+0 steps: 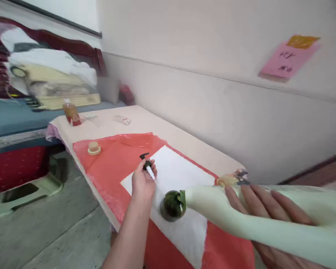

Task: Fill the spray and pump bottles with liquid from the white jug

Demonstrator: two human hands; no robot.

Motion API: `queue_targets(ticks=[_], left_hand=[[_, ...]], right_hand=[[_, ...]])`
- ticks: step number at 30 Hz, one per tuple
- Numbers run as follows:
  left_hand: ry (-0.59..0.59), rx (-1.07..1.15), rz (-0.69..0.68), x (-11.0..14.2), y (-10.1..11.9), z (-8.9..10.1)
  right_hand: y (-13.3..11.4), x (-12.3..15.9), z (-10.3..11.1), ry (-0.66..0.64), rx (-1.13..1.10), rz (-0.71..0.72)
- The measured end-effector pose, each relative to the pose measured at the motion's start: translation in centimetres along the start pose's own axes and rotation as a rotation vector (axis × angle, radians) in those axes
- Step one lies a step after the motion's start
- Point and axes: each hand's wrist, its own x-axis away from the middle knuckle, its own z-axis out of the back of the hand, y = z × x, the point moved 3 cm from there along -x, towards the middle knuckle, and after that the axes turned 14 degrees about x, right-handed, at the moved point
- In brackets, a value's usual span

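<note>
Where table (142,120) ends, bed (5,119) begins.

The left hand (144,181) holds a black pump head (147,164), and the right hand (266,205) grips a pale green jug (212,203), its mouth towards a dark green container (173,206) on a white cloth (182,168).

No text can be read with certainty. On the wall (212,45), a pink paper note (274,67), with an orange-yellow strip (302,41) at its upper edge, carries two short lines of dark handwriting (286,55), one above the other; the characters are too blurred for reading. On the table (168,129), a small clear container (118,118) shows a red mark, which is too small to make out.
</note>
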Motion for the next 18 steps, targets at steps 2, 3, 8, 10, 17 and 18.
queue_targets(ticks=[2, 3, 8, 10, 17, 18], left_hand=[[0.002, 0.001, 0.002, 0.01, -0.03, 0.0], [0.003, 0.001, 0.003, 0.01, -0.04, 0.0], [0.002, 0.002, 0.003, 0.1, -0.03, 0.01], [0.004, 0.001, 0.004, 0.16, -0.02, -0.02], [0.003, 0.004, 0.006, 0.14, -0.01, -0.14], [0.002, 0.004, 0.005, 0.14, -0.01, -0.12]], right_hand=[[0.36, -0.16, 0.05, 0.012, -0.013, -0.023], [0.49, -0.23, 0.07, 0.02, -0.017, -0.029], [0.79, -0.33, 0.15, 0.072, -0.034, -0.014], [0.93, -0.25, 0.1, 0.067, -0.081, -0.042], [1.02, 0.39, -0.32, -0.013, -0.266, -0.13], [0.97, 0.48, -0.4, -0.029, -0.274, -0.139]])
